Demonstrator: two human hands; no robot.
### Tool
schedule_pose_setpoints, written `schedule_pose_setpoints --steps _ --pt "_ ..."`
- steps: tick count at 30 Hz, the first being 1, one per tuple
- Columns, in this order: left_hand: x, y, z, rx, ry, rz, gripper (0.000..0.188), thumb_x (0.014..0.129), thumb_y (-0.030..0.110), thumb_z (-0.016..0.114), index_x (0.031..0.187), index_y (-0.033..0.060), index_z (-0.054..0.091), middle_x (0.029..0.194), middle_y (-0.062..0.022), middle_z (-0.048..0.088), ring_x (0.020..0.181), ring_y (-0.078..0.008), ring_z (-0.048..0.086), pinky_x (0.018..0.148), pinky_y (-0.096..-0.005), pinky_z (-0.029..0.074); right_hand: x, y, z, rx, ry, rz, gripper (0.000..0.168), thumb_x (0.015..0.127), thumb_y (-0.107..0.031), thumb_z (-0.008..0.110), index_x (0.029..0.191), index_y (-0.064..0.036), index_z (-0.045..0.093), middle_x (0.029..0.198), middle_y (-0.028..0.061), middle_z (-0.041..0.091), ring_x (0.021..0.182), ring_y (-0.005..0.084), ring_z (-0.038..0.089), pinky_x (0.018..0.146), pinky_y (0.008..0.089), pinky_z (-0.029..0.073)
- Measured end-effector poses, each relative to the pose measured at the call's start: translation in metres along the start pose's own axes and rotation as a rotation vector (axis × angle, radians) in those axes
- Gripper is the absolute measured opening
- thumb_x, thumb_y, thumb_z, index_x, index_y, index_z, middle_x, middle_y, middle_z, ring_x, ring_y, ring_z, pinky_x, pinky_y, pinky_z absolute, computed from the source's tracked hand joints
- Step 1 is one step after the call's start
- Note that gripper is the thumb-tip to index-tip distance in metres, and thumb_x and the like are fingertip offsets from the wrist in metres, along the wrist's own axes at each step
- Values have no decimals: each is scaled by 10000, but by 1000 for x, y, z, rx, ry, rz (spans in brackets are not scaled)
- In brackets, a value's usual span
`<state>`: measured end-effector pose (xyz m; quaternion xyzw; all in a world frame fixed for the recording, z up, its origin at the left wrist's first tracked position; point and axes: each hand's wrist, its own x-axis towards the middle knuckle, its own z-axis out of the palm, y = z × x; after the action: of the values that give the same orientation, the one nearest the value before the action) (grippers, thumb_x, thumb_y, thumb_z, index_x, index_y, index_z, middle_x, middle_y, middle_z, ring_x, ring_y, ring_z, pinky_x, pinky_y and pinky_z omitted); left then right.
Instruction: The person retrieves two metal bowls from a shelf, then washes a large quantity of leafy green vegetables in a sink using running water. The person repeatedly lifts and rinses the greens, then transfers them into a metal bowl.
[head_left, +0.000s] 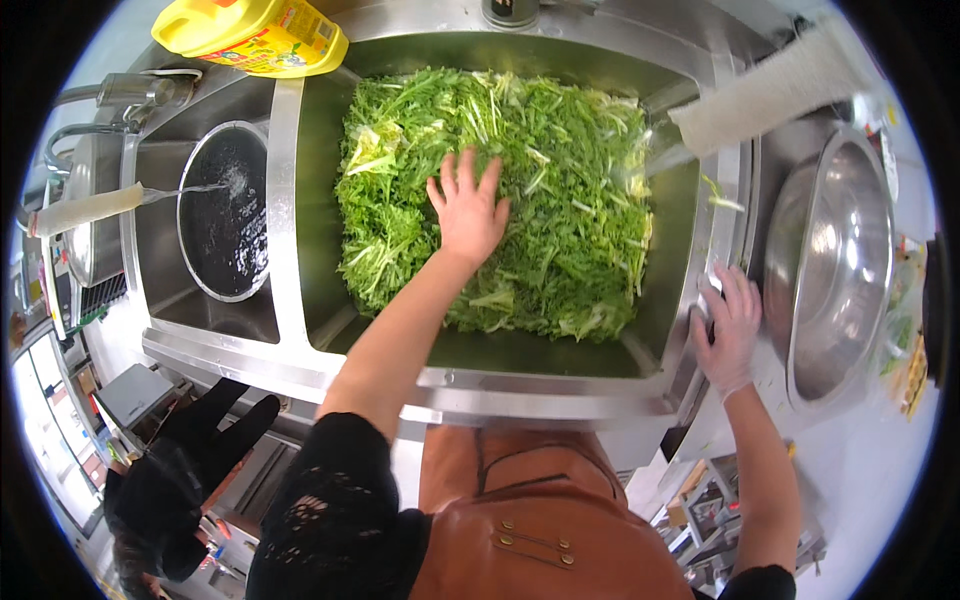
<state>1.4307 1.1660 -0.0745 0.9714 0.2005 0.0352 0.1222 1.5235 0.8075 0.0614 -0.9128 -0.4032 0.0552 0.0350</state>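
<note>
Leafy greens (570, 217) with pale stems float as a thick layer in the large stainless steel sink basin (450, 379). Bare, with fingers spread, my left hand (470, 210) rests on the greens near their middle. My right hand (731, 330), in a clear disposable glove, lies on the metal rim at the basin's right side and holds nothing. A cloth-like sleeve (772, 90) at the upper right lets water run into the basin. A small piece of green (724, 196) lies on the right rim.
In the smaller left basin, a round vessel (223, 214) receives water from a sleeved tap (86, 212). A yellow plastic jug (255, 37) stands at the back left. Right of the sink is a large steel bowl (840, 262). Another person (172, 480) in black is at the lower left.
</note>
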Motion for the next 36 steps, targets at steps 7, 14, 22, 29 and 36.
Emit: schedule_pose_setpoints --steps 7,14,22,29,36 --pt "-42 75 15 -292 -793 139 649 882 387 583 1456 188 355 1460 -246 320 1365 -425 291 1061 -588 324 9 -5 -1 -4 -5 -26 444 751 -147 611 1190 -82 589 1361 122 469 1290 363 381 1071 524 258" --pt "89 -16 -8 108 88 212 490 790 124 635 1275 122 561 1348 -210 478 1253 -354 470 1016 -556 400 5 -3 -3 -7 -20 -9 427 751 -153 613 1172 -81 594 1384 118 456 1300 359 371 1067 532 251" --pt "42 75 27 -56 -761 117 619 934 465 441 1426 97 364 1448 -161 351 1370 -339 289 1042 -563 347 13 -2 -2 18 -48 -39 346 772 -133 593 1110 -62 600 1377 124 464 1300 364 372 1064 541 258" --pt "76 -4 -9 -142 -278 175 302 853 251 575 1113 102 607 1244 -146 498 1173 -280 470 959 -482 406 2 -7 -1 0 -60 0 307 808 -109 564 1109 -52 564 1414 167 430 1335 384 331 1092 558 211" --pt "75 32 26 -319 -607 -252 699 939 606 268 1522 231 176 1577 -154 91 1438 -410 101 1134 -591 191 8 -3 2 -46 -76 -27 375 792 -168 562 1152 -70 592 1405 136 445 1322 369 347 1083 550 224"
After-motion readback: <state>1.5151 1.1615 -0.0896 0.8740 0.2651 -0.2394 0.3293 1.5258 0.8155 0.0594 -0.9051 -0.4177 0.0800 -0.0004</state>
